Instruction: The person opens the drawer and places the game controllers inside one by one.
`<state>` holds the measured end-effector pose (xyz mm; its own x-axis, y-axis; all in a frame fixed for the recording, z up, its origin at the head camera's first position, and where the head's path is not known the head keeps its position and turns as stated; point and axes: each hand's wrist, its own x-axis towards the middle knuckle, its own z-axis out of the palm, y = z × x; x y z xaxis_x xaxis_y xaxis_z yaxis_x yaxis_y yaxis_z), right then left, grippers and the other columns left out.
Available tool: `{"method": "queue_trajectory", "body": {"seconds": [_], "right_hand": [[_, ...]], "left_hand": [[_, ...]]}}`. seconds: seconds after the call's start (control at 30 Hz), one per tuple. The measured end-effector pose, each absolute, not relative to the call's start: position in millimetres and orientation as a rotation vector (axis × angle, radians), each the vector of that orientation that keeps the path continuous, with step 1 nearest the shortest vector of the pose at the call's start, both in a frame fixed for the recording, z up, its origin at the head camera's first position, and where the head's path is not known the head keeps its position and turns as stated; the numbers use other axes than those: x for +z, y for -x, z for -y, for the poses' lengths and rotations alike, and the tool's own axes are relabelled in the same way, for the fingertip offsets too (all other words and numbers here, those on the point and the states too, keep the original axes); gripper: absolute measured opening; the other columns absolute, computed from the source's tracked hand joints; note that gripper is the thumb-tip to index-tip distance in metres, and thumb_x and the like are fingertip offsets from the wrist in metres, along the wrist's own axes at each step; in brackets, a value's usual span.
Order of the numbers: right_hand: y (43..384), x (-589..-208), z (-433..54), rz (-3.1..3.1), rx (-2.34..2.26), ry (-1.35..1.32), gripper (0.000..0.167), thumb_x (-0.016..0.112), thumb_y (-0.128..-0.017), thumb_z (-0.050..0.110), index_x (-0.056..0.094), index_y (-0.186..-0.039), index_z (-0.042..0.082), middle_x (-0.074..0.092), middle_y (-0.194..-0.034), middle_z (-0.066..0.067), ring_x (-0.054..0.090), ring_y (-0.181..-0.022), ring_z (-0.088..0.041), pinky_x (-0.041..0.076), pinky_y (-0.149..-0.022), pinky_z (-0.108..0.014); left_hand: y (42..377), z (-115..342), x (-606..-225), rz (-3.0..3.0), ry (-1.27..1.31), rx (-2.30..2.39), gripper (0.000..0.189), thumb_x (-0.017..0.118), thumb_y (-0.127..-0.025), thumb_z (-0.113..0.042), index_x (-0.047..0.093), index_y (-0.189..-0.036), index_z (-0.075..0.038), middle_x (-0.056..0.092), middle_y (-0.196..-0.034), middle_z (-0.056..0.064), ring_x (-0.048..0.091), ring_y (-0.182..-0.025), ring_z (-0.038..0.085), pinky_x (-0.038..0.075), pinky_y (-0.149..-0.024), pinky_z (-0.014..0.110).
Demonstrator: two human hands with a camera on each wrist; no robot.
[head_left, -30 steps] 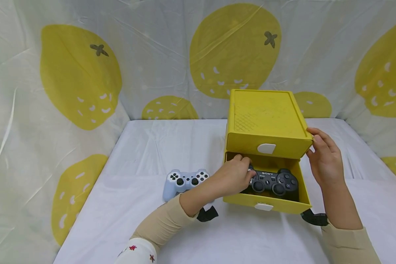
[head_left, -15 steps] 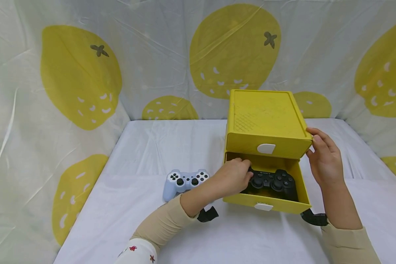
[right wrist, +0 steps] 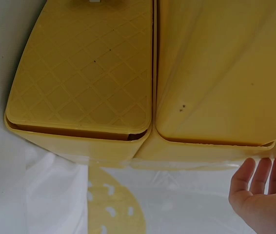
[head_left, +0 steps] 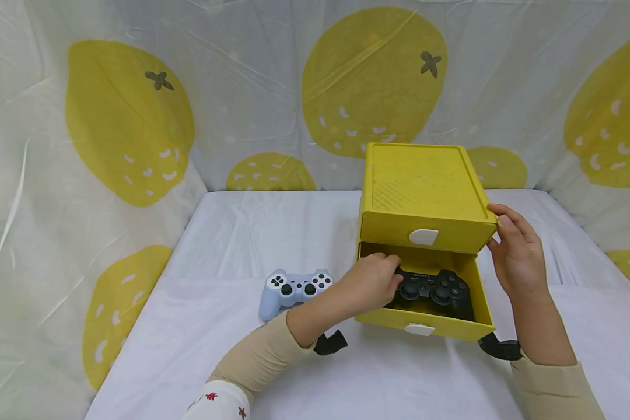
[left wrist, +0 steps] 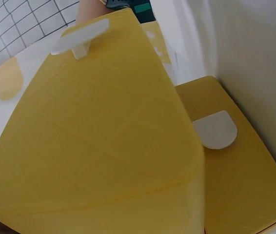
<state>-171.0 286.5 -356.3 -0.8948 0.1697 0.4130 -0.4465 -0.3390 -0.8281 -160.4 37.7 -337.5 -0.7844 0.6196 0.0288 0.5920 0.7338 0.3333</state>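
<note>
My left hand (head_left: pixel 373 280) reaches into the pulled-out lower drawer (head_left: pixel 451 330) of a yellow two-drawer box (head_left: pixel 425 181). Its fingers hold the left end of a black Sony game controller (head_left: pixel 438 291), which sits in the drawer; that end and the fingertips are hidden. On the box's right side rest the fingers of my right hand (head_left: pixel 520 251), fairly straight, near the upper front corner. The right wrist view also has the right hand (right wrist: pixel 262 195) with fingertips against the yellow side. A light blue game controller (head_left: pixel 289 289) lies left of the box, partly behind my left forearm.
A white cloth (head_left: pixel 273 233) covers the table. Behind and to the left hangs a curtain (head_left: pixel 241 87) with lemon prints. The upper drawer is closed, with a white handle (head_left: pixel 423 236); another white handle (head_left: pixel 419 329) juts from the lower drawer.
The black controller has dropped slightly deeper into the lower drawer and tipped, with the left hand on it, during the first half second. Since then nothing visibly moves; the right hand stays put.
</note>
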Motion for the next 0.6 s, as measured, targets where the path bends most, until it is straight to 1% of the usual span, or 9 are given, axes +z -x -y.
{"method": "queue_trajectory", "body": {"seconds": [0.17, 0.3, 0.47, 0.53, 0.6], "right_hand": [[171, -357, -287, 1.516, 2.269, -0.37, 0.031, 0.047, -0.103, 0.009, 0.058, -0.128, -0.005, 0.056, -0.117, -0.006, 0.047, -0.116, -0.021, 0.04, -0.096, -0.028], [172, -357, -287, 1.512, 2.268, -0.378, 0.031, 0.047, -0.103, 0.009, 0.058, -0.128, -0.005, 0.056, -0.117, -0.007, 0.048, -0.115, -0.021, 0.042, -0.095, -0.026], [172, -357, -288, 1.508, 2.273, -0.376, 0.031, 0.047, -0.103, 0.009, 0.058, -0.128, -0.005, 0.055, -0.118, -0.007, 0.048, -0.115, -0.021, 0.043, -0.095, -0.025], [172, -357, -288, 1.504, 2.277, -0.376, 0.031, 0.047, -0.103, 0.009, 0.058, -0.128, -0.005, 0.055, -0.118, -0.007, 0.048, -0.115, -0.021, 0.043, -0.095, -0.025], [172, -357, -287, 1.5, 2.279, -0.376, 0.031, 0.047, -0.103, 0.008, 0.058, -0.128, -0.005, 0.056, -0.117, -0.007, 0.049, -0.115, -0.021, 0.043, -0.094, -0.025]], "left_hand": [[158, -35, -339, -2.87, -1.047, 0.604, 0.03, 0.055, -0.1, -0.021, 0.063, -0.124, -0.005, 0.066, -0.115, 0.006, 0.061, -0.104, 0.014, 0.048, -0.087, 0.02], [153, -29, -339, -2.891, -1.15, 0.816, 0.025, 0.055, -0.1, -0.02, 0.067, -0.119, -0.008, 0.066, -0.116, 0.002, 0.06, -0.109, 0.013, 0.045, -0.092, 0.02], [141, -17, -338, -2.853, -1.261, 1.076, 0.021, 0.057, -0.099, -0.019, 0.071, -0.112, -0.013, 0.067, -0.112, -0.005, 0.059, -0.107, 0.005, 0.043, -0.09, 0.015], [135, -13, -338, -2.796, -1.305, 1.183, 0.019, 0.058, -0.098, -0.017, 0.071, -0.111, -0.013, 0.068, -0.111, -0.005, 0.06, -0.104, 0.005, 0.043, -0.088, 0.014], [128, -9, -339, -2.737, -1.331, 1.271, 0.018, 0.059, -0.097, -0.015, 0.071, -0.11, -0.012, 0.068, -0.11, -0.004, 0.06, -0.105, 0.005, 0.043, -0.088, 0.014]]}}
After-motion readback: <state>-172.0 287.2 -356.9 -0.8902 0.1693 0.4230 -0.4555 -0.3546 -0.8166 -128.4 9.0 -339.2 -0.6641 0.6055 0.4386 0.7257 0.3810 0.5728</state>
